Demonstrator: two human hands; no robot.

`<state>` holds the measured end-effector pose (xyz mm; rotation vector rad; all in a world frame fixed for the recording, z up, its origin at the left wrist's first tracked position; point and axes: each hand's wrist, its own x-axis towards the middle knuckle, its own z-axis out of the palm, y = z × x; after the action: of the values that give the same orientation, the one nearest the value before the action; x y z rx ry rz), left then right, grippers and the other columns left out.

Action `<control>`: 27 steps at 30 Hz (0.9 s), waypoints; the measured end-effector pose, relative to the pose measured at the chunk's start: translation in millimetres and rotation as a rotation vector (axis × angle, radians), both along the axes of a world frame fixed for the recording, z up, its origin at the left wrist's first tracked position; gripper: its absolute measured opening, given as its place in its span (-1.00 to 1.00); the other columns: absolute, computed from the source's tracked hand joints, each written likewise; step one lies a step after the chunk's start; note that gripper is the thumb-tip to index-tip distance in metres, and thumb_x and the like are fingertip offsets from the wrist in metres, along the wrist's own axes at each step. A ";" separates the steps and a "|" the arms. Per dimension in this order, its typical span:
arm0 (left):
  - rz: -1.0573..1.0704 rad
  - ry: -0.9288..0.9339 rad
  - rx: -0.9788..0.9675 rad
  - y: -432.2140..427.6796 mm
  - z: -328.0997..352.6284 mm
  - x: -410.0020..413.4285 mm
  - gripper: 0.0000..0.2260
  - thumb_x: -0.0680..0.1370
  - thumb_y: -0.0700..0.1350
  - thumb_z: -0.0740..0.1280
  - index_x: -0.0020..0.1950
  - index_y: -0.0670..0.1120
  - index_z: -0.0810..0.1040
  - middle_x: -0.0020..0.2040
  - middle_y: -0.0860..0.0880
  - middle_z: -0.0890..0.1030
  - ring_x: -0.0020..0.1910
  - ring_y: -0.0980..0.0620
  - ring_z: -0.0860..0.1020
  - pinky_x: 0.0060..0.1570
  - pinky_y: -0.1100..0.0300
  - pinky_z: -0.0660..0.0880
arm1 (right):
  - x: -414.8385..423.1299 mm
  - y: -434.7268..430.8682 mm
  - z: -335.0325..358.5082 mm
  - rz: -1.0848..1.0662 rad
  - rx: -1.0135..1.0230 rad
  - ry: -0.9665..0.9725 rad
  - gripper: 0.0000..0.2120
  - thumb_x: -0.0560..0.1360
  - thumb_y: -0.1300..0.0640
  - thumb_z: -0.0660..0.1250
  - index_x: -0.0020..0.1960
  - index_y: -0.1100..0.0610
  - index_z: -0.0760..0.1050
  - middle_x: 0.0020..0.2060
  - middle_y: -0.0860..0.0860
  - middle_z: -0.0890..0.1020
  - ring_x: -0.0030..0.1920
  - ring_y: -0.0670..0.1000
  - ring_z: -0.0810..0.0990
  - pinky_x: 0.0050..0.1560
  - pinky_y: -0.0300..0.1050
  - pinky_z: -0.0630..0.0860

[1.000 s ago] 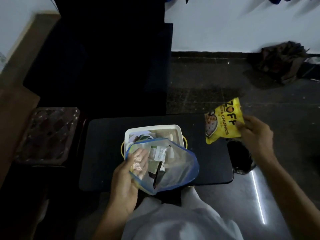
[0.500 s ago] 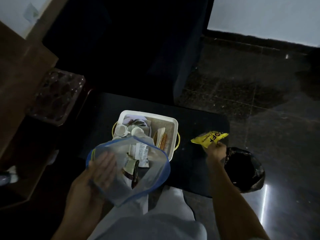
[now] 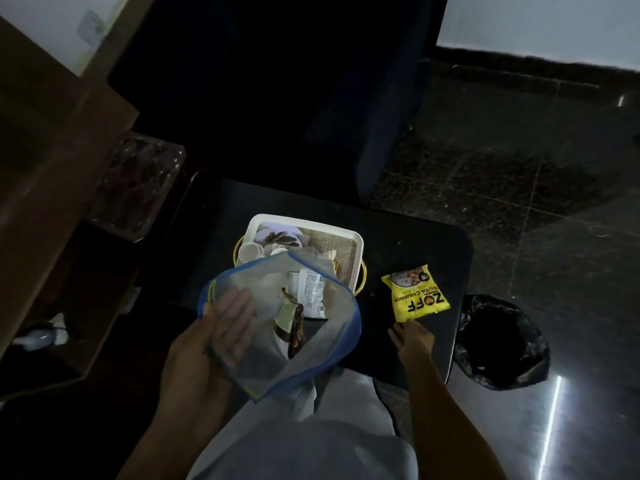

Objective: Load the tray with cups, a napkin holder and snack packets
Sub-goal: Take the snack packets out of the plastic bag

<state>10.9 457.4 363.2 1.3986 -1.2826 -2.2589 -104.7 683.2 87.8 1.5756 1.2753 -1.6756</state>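
The yellow snack packet (image 3: 415,293) lay flat on the dark table (image 3: 398,237), to the right of the white tray (image 3: 356,244) and apart from it. Its long axis ran near to far, slightly tilted. The right hand (image 3: 412,337) was just near of it, fingers loose and grasping nothing, clearly the closer hand. The left hand (image 3: 221,334) gripped a clear pouch (image 3: 322,355) with more packets, partly over the tray's near edge.

I counted one yellow packet (image 3: 415,293) on the table (image 3: 408,237), one tray (image 3: 356,244), and one bag (image 3: 298,362) holding at least two packets (image 3: 310,292). I made out two white cups (image 3: 250,252) in the tray, and one bin (image 3: 498,344).
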 end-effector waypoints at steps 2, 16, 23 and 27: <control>0.005 0.014 0.007 -0.6 -2.5 -1.8 -0.64 0.59 -0.02 0.24 0.29 -0.17 0.58 0.26 -0.09 0.68 0.25 0.00 0.65 0.21 0.10 0.56 | 9.1 -1.5 12.5 0.014 0.017 0.024 -0.71 0.64 0.24 0.20 0.29 0.37 0.49 0.23 0.31 0.57 0.21 0.22 0.61 0.17 0.08 0.58; -0.214 0.050 -0.110 -44.1 5.6 5.5 -0.67 0.60 -0.06 0.31 0.27 -0.21 0.62 0.20 -0.13 0.71 0.22 -0.04 0.66 0.28 0.06 0.53 | 39.7 -107.2 285.1 1.344 0.168 1.587 -0.91 0.54 0.17 0.37 0.00 0.09 0.64 -0.06 -0.11 0.70 -0.06 -0.16 0.66 -0.03 -0.27 0.56; -0.345 0.071 -0.157 -73.9 9.0 17.5 -0.79 0.68 -0.11 0.23 0.16 -0.08 0.65 0.18 -0.06 0.70 0.16 0.06 0.67 0.10 0.30 0.56 | 50.3 -199.3 224.4 2.639 0.736 1.281 -0.73 0.53 0.26 0.34 0.22 0.20 0.54 0.24 0.16 0.55 0.23 0.18 0.53 0.16 0.10 0.54; -0.381 0.083 -0.131 -97.3 4.0 26.1 -0.71 0.70 -0.09 0.18 0.29 -0.17 0.60 0.21 -0.06 0.69 0.21 0.04 0.66 0.16 0.23 0.56 | 59.0 -225.7 208.3 2.723 0.857 1.211 -0.76 0.56 0.22 0.34 0.20 0.27 0.54 0.25 0.22 0.55 0.27 0.20 0.51 0.21 0.12 0.50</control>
<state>37.0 360.1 367.3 1.0775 -1.7572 -2.3760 -45.7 457.5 296.1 -1.5931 2.1981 0.3151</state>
